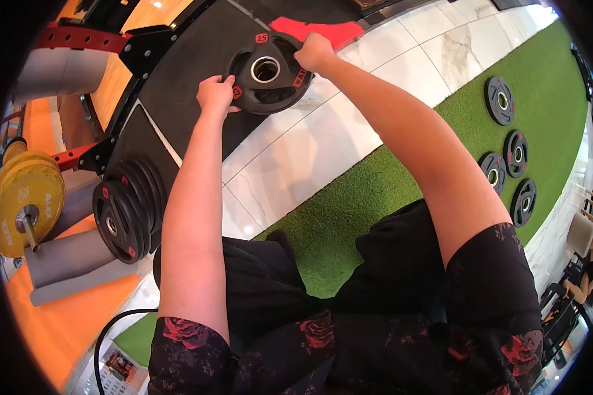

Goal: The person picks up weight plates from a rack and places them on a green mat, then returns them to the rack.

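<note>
A black weight plate (pixel 249 66) with red "25" markings and a steel centre ring is in front of me, over the edge of the black rubber mat. My left hand (pixel 216 96) grips its left rim, fingers curled round the edge. On the far right rim, my right hand (pixel 315 52) is closed round the plate too, its fingertips partly hidden. Through the plate's centre hole more dark rings show, overlapping it in this view. A red piece (pixel 341 31) lies flat on the floor just beyond the plate.
A row of black plates (pixel 115 220) leans at the left beside a rack upright (pixel 148 49). Yellow plates (pixel 29 191) sit on a bar at far left. Several small black plates (pixel 499 101) lie on the green turf (pixel 349 197). White tiles (pixel 290 161) run between turf and mat.
</note>
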`<action>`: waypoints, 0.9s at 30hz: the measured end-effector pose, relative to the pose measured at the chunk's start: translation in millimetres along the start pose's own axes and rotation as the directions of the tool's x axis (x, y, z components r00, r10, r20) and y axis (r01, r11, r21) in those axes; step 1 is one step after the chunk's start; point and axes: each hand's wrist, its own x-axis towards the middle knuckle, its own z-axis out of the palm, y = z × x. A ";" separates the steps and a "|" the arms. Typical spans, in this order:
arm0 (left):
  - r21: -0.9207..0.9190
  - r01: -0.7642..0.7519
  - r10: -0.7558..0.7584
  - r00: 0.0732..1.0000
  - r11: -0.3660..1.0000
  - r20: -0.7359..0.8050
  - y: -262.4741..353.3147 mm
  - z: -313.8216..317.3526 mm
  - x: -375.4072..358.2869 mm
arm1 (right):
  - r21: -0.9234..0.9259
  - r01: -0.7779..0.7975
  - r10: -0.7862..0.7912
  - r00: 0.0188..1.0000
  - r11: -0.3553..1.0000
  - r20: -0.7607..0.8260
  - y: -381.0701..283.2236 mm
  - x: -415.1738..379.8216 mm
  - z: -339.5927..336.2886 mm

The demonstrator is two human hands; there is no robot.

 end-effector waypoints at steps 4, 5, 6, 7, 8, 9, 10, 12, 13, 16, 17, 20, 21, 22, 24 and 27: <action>0.018 0.015 -0.015 1.000 1.000 -0.002 -8.0 3.4 4.8 | -0.114 0.012 -0.013 1.000 0.993 -0.005 0.3 8.8 13.0; 0.022 0.024 -0.024 1.000 0.999 -0.002 -9.1 4.4 7.4 | -0.113 0.009 -0.009 1.000 0.994 -0.004 0.2 11.4 14.5; 0.025 0.028 -0.028 1.000 0.999 0.003 -8.2 4.7 7.3 | -0.112 -0.004 0.002 1.000 0.994 -0.019 -0.1 13.5 15.8; 0.034 0.032 -0.032 0.999 0.999 -0.002 -7.2 5.0 6.6 | -0.109 -0.020 0.017 0.999 0.994 -0.034 1.2 13.6 18.2; 0.048 0.031 -0.031 1.000 0.998 -0.007 -5.4 4.8 5.4 | -0.102 -0.031 0.027 0.999 0.994 -0.035 1.2 13.7 21.3; 0.060 0.025 -0.025 1.000 0.998 0.001 -6.9 5.2 5.9 | -0.134 -0.012 0.003 0.998 0.991 -0.062 3.4 17.9 25.2; 0.050 -0.014 0.015 1.000 0.999 -0.017 -12.2 5.2 8.0 | -0.167 0.006 -0.021 0.996 0.986 -0.089 -3.6 10.4 18.7; 0.137 -0.131 0.140 0.988 0.982 -0.057 -21.3 4.4 17.0 | -0.270 0.229 -0.203 0.972 0.935 0.121 -16.3 -13.7 -21.4; 0.444 -0.287 0.371 0.921 0.849 -0.114 -39.7 2.8 53.1 | -0.277 0.252 -0.227 0.967 0.927 0.118 -13.6 -10.4 -26.1; 0.530 -0.344 0.488 0.858 0.775 -0.157 3.2 13.8 36.6 | -0.301 0.289 -0.279 0.957 0.909 0.074 -1.0 -8.4 -58.0; 0.540 -0.377 0.535 0.828 0.752 -0.166 16.6 28.5 27.3 | -0.309 0.256 -0.255 0.966 0.916 0.045 15.0 -13.9 -78.6; 0.341 -0.591 0.629 0.777 0.731 -0.001 70.0 119.5 -13.3 | -0.212 0.156 -0.210 0.943 0.965 -0.259 99.6 -39.4 -148.6; 0.335 -0.651 0.682 0.731 0.681 0.033 77.3 156.0 -16.7 | -0.179 0.104 -0.156 0.941 0.978 -0.302 120.5 -60.9 -177.5; 0.318 -0.670 0.683 0.725 0.671 0.085 95.2 190.0 -44.3 | -0.142 0.051 -0.098 0.934 0.988 -0.344 148.9 -81.2 -205.3; 0.186 -0.744 0.713 0.668 0.642 0.211 122.8 258.0 -97.0 | -0.048 -0.092 0.061 0.895 0.995 -0.441 210.2 -117.8 -253.6; 0.090 -0.811 0.748 0.570 0.578 0.340 146.9 353.4 -185.4 | 0.005 -0.255 0.217 0.813 0.967 -0.540 290.9 -197.3 -323.2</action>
